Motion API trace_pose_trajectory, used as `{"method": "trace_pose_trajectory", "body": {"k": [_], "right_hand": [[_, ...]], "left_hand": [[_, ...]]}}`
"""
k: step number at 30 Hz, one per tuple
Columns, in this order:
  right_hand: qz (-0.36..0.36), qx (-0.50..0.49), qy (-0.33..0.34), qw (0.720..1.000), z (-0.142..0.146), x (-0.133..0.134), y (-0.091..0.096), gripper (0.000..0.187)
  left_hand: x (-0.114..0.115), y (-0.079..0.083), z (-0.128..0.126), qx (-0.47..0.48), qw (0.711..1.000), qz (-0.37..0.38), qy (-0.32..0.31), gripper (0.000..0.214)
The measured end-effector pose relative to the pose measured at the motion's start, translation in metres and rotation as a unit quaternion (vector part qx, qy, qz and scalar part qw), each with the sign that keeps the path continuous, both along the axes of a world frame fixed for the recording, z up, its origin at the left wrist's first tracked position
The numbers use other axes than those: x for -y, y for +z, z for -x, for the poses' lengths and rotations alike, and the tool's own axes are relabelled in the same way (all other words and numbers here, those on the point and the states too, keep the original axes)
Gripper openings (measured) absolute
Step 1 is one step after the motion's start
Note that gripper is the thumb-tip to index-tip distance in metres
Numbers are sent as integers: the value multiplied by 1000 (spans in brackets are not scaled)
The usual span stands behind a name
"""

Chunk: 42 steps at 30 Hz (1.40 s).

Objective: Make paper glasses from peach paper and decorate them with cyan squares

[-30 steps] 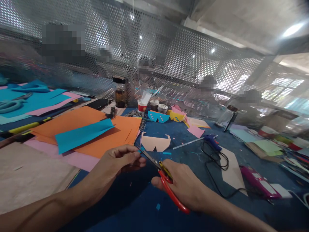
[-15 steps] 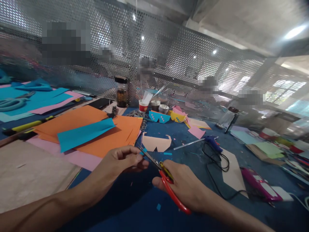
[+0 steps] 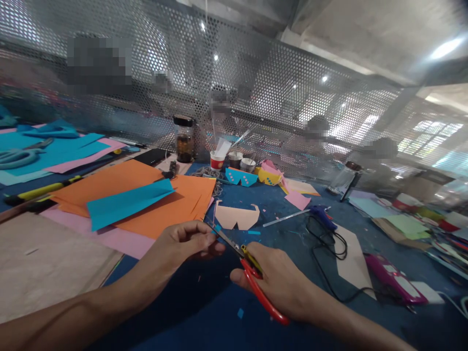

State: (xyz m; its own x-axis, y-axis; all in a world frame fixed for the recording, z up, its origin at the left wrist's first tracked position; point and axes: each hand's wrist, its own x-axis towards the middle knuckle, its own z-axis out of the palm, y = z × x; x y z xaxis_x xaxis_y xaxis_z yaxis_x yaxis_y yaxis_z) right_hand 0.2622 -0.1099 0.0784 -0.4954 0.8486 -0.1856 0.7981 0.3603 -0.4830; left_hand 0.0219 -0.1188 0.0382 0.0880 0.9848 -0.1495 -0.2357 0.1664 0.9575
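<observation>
My left hand (image 3: 190, 242) is closed in a pinch, thumb against forefinger, on a tiny piece of blue paper (image 3: 218, 228) that is mostly hidden by the fingertips. Right at those fingertips lie the blades of a pair of scissors (image 3: 263, 297) with red and yellow handles. My right hand (image 3: 280, 278) grips these scissors, fingers through the handles and thumb on the near side. Just beyond the blades a pale pink paper glasses shape (image 3: 237, 216) rests on the blue table. A thin blue paper strip (image 3: 254, 232) and a blue scrap (image 3: 240, 313) lie nearby.
Orange sheets (image 3: 190, 195) with a folded blue paper (image 3: 129, 202) lie left. Blue and yellow paper glasses (image 3: 241, 177) stand near cups (image 3: 217, 161) at the back. Right are a glue gun (image 3: 323, 217) with its black cord and a magenta device (image 3: 395, 280).
The scissors have shifted very slightly at the left fingertips, their red handle a touch further left. Both hands stay in almost the same place.
</observation>
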Motion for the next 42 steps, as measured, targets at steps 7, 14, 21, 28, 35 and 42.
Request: {"method": "trace_pose_trajectory", "body": {"k": [7, 14, 21, 28, 35, 42], "right_hand": [[-3, 6, -1, 1000, -1, 0, -1, 42], [6, 8, -3, 1000, 0, 0, 2, 41], [14, -6, -6, 1000, -1, -1, -1, 42], [12, -14, -6, 1000, -3, -1, -3, 42], [29, -12, -12, 999, -3, -1, -1, 42], [29, -12, -7, 999, -3, -1, -1, 43]], "left_hand": [[0, 6, -2, -1, 1000, 4, 3, 33], [0, 9, -2, -15, 1000, -3, 4, 30], [-4, 4, 2, -9, 1000, 12, -14, 39], [-4, 11, 0, -10, 1000, 15, -23, 49], [-4, 10, 2, -33, 999, 28, -29, 54], [-4, 10, 3, -35, 998, 34, -27, 55]]}}
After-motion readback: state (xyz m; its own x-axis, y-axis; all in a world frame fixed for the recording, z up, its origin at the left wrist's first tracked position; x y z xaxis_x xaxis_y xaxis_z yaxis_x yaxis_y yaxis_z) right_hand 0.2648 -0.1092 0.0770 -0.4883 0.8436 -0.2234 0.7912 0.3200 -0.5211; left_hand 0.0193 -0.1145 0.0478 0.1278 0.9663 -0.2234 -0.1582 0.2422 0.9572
